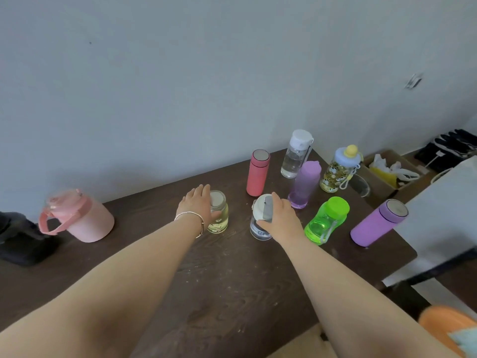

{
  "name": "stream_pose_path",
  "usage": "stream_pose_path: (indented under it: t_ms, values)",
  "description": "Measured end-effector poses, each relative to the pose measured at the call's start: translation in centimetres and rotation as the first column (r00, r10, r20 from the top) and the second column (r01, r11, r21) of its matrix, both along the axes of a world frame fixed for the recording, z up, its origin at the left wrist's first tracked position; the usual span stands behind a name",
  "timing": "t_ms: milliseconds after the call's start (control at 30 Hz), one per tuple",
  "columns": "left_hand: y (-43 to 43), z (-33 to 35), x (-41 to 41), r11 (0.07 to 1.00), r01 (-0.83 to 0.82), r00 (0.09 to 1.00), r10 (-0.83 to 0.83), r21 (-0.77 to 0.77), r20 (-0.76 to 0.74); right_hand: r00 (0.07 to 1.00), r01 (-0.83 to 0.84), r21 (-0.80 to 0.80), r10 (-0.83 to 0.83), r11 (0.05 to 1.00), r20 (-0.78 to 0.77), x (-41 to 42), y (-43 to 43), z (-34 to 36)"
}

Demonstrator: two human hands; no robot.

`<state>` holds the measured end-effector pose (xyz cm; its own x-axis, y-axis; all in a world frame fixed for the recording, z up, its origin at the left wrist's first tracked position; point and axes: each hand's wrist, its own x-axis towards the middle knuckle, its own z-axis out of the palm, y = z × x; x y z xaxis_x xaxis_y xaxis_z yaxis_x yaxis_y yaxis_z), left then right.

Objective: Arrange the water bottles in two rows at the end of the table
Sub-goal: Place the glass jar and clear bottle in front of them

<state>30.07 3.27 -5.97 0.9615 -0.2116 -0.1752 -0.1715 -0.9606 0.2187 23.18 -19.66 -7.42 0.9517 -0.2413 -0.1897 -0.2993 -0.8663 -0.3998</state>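
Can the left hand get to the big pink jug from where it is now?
Probably yes. The left hand rests on the yellowish jar; only bare table lies between it and the pink jug, so it looks reachable once it lets go.

- Dark brown wooden table point(232, 293), scuffed with pale marks.
- Far right: coral flask point(257, 173), clear white-capped bottle point(295, 155), translucent purple bottle point(304, 186), patterned yellow-topped bottle point(338, 170).
- Nearer: green bottle point(326, 220), matte purple flask point(378, 223), two small clear bottles.
- Left: big pink handled jug point(80, 215).

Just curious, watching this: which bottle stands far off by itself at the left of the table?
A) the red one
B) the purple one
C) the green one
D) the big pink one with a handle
D: the big pink bottle stands alone at the table's left side.
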Motion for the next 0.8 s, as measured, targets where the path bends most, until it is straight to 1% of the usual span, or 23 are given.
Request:
stream_pose_path:
  t_ms: [67,200,333,500,667,800]
  values:
    - [-0.1,-0.7,0.8,0.995,-0.048,0.998,0.044,-0.082,-0.055,1.0,0.019,0.021,-0.02,1.0,0.021,0.1,0.0,-0.5]
    - [-0.3,-1.9,1.5,0.973,-0.117,0.986,0.09,-0.197,-0.143,0.997,0.043,0.059,-0.047,0.997,0.069,0.0,0.2,-1.1]
    - [0.0,-2.8,1.7,0.932,-0.167,0.982,0.126,-0.323,-0.144,0.992,0.064,0.073,-0.072,0.995,0.106,0.0,0.5,-1.3]
    - [0.1,-3.2,1.2,0.906,-0.194,0.981,0.176,-0.377,-0.081,0.987,0.078,0.117,-0.094,0.99,0.131,-0.3,0.6,-1.5]
    - [1.0,-3.1,-0.7,0.876,-0.245,0.968,0.241,-0.416,-0.063,0.99,0.044,0.104,-0.058,0.994,0.131,-0.8,0.8,-1.1]
    - [2.4,-2.2,-3.0,0.854,-0.286,0.955,0.293,-0.434,-0.052,0.988,0.018,0.123,-0.036,0.992,0.149,-1.0,1.6,-0.3]
